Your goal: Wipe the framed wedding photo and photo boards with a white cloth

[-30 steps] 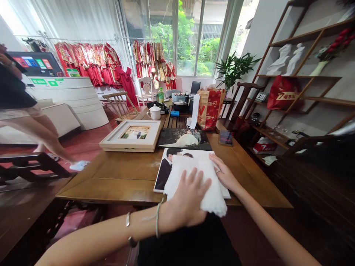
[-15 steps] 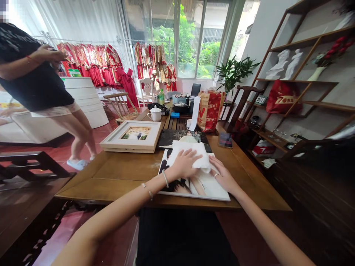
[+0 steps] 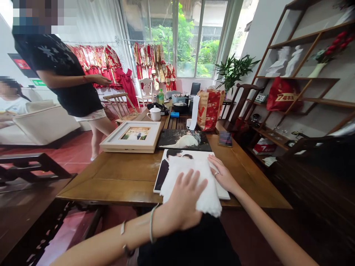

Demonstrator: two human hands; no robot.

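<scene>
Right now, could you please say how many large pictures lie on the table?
3: framed picture at left, dark picture beside it, pale picture nearest, partly under the white cloth. More may be hidden.

By the left edge of the tabletop sits a frame; farther along are a lidded mug and, toward the far end, a green bottle. A paper bag stands near the right edge. Beyond the far end hang red garments. Past the right edge, shelves bear statues and a red bag. Past the left edge is a person in a black top.
</scene>
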